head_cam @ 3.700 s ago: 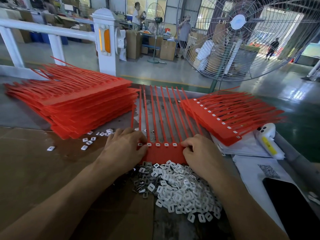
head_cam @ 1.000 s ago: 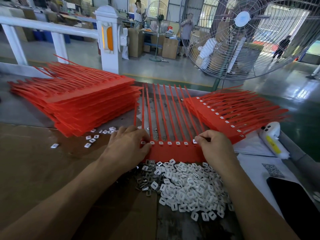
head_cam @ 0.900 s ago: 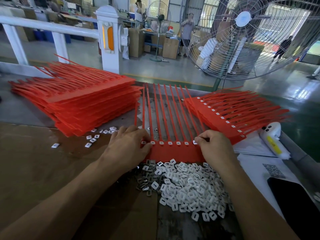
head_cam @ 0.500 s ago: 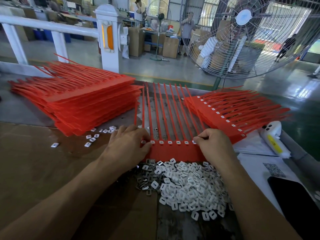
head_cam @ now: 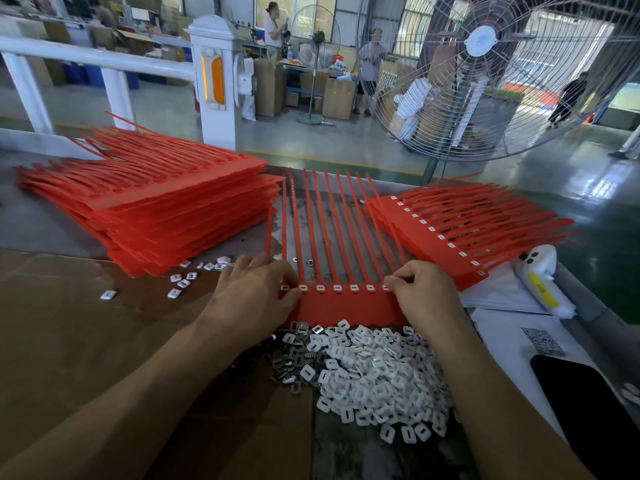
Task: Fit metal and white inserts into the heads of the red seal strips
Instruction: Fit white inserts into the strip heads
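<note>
Seal strips lie in three lots along the surface [head_cam: 69, 341]: a tall unfitted stack [head_cam: 166, 209] toward its left far edge, one joined sheet of strips [head_cam: 343, 306] in the middle, and a fitted stack [head_cam: 460, 233] toward the right edge with white inserts showing in its heads. The middle sheet's tails run straight away from the person, so its row of heads [head_cam: 336, 288] runs left to right, directly between both grips. The left hand [head_cam: 252, 299] presses fingertips on the leftmost heads. The right hand [head_cam: 426, 296] pinches at the rightmost head, and what it pinches is hidden. The pile of white inserts [head_cam: 377, 372] and the metal inserts [head_cam: 291, 362] lie just nearer than the sheet, nearer the left hand for metal. I would judge the right end nearly filled. On the right, a paper's QR code [head_cam: 540, 341] and a yellow label [head_cam: 538, 287] are unreadable.
</note>
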A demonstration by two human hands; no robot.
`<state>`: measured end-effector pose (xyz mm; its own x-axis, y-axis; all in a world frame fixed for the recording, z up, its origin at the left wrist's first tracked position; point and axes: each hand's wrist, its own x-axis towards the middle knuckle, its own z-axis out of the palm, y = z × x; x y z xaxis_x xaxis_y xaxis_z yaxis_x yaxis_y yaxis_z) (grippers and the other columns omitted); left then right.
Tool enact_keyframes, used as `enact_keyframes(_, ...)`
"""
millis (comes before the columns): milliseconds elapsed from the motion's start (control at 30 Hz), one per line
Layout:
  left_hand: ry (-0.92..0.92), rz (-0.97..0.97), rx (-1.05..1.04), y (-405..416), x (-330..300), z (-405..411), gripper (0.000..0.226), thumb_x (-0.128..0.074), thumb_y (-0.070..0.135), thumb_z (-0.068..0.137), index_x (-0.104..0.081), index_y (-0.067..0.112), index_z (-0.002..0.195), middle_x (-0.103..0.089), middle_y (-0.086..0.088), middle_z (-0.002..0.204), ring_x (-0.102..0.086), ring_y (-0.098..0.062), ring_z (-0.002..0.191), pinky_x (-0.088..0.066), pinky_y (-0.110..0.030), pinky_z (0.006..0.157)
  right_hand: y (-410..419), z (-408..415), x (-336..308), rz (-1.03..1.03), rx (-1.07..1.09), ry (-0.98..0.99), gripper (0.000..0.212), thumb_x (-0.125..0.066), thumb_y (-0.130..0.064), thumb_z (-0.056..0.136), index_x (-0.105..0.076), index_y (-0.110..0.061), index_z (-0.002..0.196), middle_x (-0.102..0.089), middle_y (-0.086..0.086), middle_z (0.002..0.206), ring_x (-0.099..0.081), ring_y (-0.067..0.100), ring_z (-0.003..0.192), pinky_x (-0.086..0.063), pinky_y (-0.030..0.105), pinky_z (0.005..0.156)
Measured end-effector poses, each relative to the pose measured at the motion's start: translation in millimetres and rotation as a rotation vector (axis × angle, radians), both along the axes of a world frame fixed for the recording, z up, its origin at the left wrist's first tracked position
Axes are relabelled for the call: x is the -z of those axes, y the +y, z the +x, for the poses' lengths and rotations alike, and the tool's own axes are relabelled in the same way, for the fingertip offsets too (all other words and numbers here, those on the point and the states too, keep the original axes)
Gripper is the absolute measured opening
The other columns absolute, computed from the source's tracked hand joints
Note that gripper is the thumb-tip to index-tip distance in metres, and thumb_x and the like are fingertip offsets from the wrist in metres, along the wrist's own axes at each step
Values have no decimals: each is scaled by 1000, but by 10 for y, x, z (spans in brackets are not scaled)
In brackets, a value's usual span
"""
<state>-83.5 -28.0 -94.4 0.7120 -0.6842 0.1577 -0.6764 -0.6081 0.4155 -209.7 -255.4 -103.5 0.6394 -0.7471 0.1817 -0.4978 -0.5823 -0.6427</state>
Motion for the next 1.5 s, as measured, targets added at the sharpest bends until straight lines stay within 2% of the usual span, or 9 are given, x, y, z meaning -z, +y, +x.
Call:
enact_keyframes(167,-2,-6,0,1,-2,-2,27,-53,52,98,-59,40,121,-52,9,132,-36,-17,132,-24,-41,114,-30,-19,0,-13,-1,-5,4,-70,-22,94,-74,-22,94,-62,-20,82,-53,-6,75,-35,11,62)
enact_keyframes(433,5,5,-5,-4,17,17,26,-53,53,97,-58,42,121,-51,11,134,-35,-18,133,-25,-42,113,45,16,-59,-24,5,50,10,-65,-17,95,-74,-19,97,-70,-7,85,-63,8,75,-49,27,64)
enact_keyframes(633,10,0,-2,0,10,12,25,-53,53,98,-58,42,120,-51,11,134,-37,-17,132,-25,-42,113,67,-12,-43,-46,-2,51,8,-64,-19,97,-72,-21,97,-70,-7,92,-61,6,77,-42,25,61)
enact_keyframes(733,4,-7,1,-4,8,13,25,-53,52,98,-59,42,120,-52,11,133,-37,-17,130,-25,-41,113,64,-73,-33,-32,-33,-7,7,-66,-21,97,-72,-23,95,-70,-11,93,-58,-3,76,-38,15,60)
enact_keyframes(900,-2,1,6,-8,17,16,26,-52,53,98,-58,41,121,-52,10,133,-38,-17,129,-25,-42,113,150,-158,-106,15,-209,-81,11,-72,-22,94,-75,-31,87,-70,-23,85,-57,-19,90,-36,6,69)
enact_keyframes(1000,-2,-1,7,-7,19,15,27,-52,54,97,-59,42,121,-51,11,133,-37,-16,130,-25,-42,113,261,-185,-181,20,-419,-20,10,-76,-25,92,-78,-34,90,-71,-29,91,-62,-13,93,-43,13,77)
enact_keyframes(1133,-7,3,4,-14,21,17,28,-52,54,97,-59,41,121,-51,11,135,-37,-17,131,-26,-42,113,370,-211,-231,8,-613,52,14,-80,-21,89,-80,-31,98,-70,-17,93,-65,-4,91,-45,7,77)
enact_keyframes(1267,-16,7,0,-21,22,14,27,-52,53,98,-59,41,121,-52,10,135,-37,-17,131,-26,-42,113,416,-210,-218,5,-672,113,18,-80,-18,88,-79,-28,103,-65,-14,95,-63,-3,90,-44,8,78)
enact_keyframes(1500,-10,12,6,-7,16,3,28,-51,53,98,-59,41,122,-52,10,133,-38,-17,130,-27,-42,112,422,-218,-166,34,-628,75,13,-78,-24,90,-72,-34,85,-69,-20,88,-66,-1,81,-48,12,69)
